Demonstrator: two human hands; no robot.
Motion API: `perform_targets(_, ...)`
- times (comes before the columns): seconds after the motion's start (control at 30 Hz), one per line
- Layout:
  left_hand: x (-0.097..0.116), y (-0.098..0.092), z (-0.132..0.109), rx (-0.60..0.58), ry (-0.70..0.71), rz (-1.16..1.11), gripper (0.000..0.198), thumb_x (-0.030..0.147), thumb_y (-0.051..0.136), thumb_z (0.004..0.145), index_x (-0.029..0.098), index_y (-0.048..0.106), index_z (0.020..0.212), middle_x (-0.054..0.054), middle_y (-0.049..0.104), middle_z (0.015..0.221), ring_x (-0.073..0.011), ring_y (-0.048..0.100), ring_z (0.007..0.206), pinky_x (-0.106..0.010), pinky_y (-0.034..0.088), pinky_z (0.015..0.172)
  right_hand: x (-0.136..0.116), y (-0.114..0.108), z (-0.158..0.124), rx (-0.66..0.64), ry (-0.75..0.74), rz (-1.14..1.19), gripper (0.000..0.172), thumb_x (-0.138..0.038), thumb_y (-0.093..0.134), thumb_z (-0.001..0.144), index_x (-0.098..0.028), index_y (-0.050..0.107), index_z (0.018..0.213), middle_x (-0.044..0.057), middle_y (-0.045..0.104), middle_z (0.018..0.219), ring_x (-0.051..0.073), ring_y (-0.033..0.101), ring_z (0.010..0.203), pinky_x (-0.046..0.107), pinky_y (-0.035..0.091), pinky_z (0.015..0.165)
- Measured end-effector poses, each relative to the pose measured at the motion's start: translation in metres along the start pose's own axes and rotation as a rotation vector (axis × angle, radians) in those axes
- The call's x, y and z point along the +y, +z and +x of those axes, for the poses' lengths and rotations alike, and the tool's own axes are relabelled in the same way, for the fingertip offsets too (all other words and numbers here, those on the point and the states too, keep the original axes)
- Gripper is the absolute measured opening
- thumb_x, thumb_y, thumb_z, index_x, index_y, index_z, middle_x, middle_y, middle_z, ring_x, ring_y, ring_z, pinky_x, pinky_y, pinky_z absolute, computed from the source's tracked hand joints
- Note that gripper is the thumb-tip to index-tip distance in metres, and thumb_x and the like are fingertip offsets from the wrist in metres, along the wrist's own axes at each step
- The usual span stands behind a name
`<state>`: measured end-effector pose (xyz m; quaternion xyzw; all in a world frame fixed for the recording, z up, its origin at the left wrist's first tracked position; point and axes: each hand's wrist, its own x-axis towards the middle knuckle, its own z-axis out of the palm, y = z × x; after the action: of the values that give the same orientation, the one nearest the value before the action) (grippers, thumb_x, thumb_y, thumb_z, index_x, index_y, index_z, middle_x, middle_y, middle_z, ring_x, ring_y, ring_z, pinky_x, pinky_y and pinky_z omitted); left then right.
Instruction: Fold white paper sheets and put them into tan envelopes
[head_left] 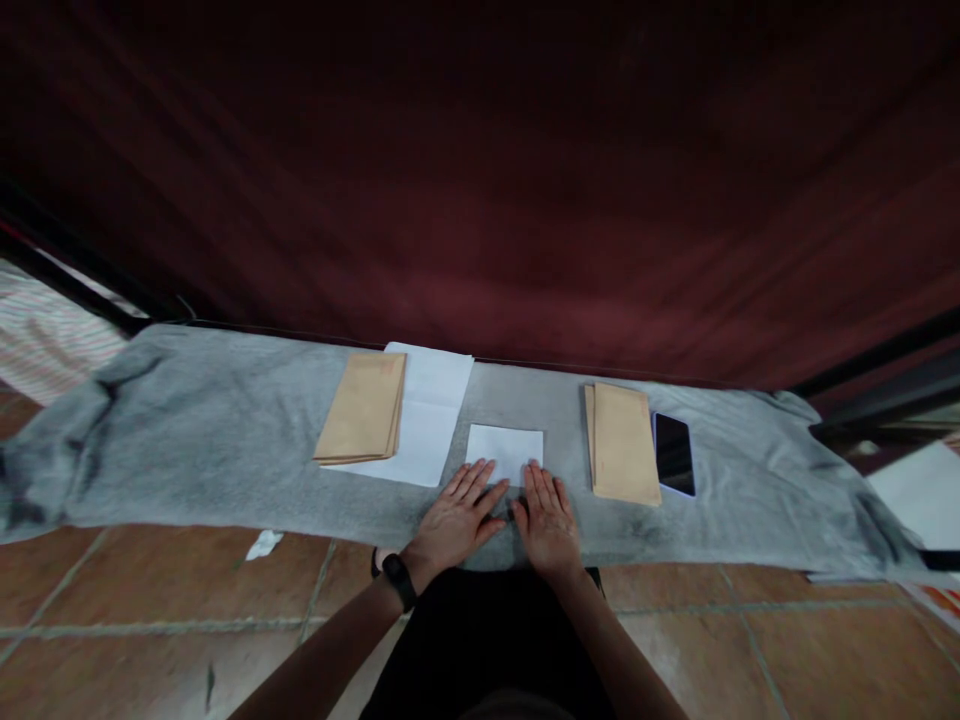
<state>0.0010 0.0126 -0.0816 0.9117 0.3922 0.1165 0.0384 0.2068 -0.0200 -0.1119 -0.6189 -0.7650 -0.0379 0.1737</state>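
Note:
A small white sheet of paper (506, 448), which looks folded, lies flat on the grey cloth in front of me. My left hand (459, 515) rests with its fingers stretched out on the paper's near left part. On the near right part lie the fingertips of my right hand (549, 520), also spread and flat. Left of the paper, a stack of brown envelopes (364, 405) lies partly over larger white sheets (431, 405). Another brown envelope stack (624, 443) is to the right of my right hand.
A phone (674, 454) lies beside the right envelopes. The grey cloth (225, 430) covers a long narrow surface. Behind it hangs a dark red curtain (480, 200). Dark bars (885, 350) stand at both ends. A white scrap (264, 544) lies on the tiled floor (187, 580).

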Motion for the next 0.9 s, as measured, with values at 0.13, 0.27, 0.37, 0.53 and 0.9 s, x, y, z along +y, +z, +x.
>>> perform_targets(0.13, 0.0003, 0.0003, -0.0009, 0.015, -0.001, 0.010, 0.058, 0.047, 0.048, 0.100, 0.027, 0.037, 0.153, -0.009, 0.030, 0.163, -0.0268, 0.025, 0.152, -0.049, 0.027, 0.122, 0.0013, 0.0013, -0.0005, 0.012, -0.021, 0.003, 0.061, -0.037, 0.039, 0.103, -0.012, 0.027, 0.158, 0.014, 0.038, 0.158, 0.029, 0.043, 0.143, 0.047, 0.028, 0.119)
perform_targets(0.27, 0.0016, 0.0000, -0.0009, 0.029, -0.003, 0.028, 0.057, 0.045, 0.050, 0.100, 0.027, 0.038, 0.153, -0.010, 0.030, 0.163, -0.0270, 0.027, 0.151, -0.048, 0.029, 0.122, 0.0026, 0.0031, -0.0011, 0.032, -0.039, -0.007, 0.061, -0.036, 0.040, 0.103, -0.010, 0.028, 0.157, 0.015, 0.038, 0.158, 0.029, 0.043, 0.142, 0.048, 0.029, 0.118)
perform_targets(0.37, 0.0025, 0.0002, -0.0008, 0.038, -0.001, 0.046, 0.057, 0.044, 0.052, 0.100, 0.026, 0.039, 0.152, -0.009, 0.031, 0.163, -0.0267, 0.027, 0.151, -0.048, 0.030, 0.121, 0.0030, 0.0039, -0.0016, 0.027, -0.039, -0.018, 0.059, -0.035, 0.040, 0.103, -0.008, 0.032, 0.155, 0.016, 0.040, 0.157, 0.029, 0.043, 0.142, 0.048, 0.030, 0.117)
perform_targets(0.53, 0.0041, 0.0016, -0.0015, 0.038, 0.005, 0.070, 0.056, 0.045, 0.049, 0.101, 0.027, 0.038, 0.152, -0.008, 0.030, 0.163, -0.0253, 0.026, 0.151, -0.047, 0.027, 0.123, 0.0029, 0.0033, -0.0026, 0.017, -0.029, -0.017, 0.057, -0.034, 0.040, 0.103, -0.006, 0.036, 0.153, 0.017, 0.041, 0.156, 0.029, 0.042, 0.142, 0.048, 0.029, 0.118)
perform_targets(0.9, 0.0067, 0.0038, -0.0026, 0.033, 0.005, 0.088, 0.052, 0.047, 0.043, 0.103, 0.027, 0.042, 0.151, -0.008, 0.034, 0.161, -0.0230, 0.030, 0.150, -0.045, 0.027, 0.122, 0.0029, 0.0084, -0.0047, -0.005, 0.025, 0.014, 0.059, -0.038, 0.037, 0.104, -0.008, 0.035, 0.154, 0.015, 0.040, 0.157, 0.028, 0.038, 0.145, 0.046, 0.025, 0.120)
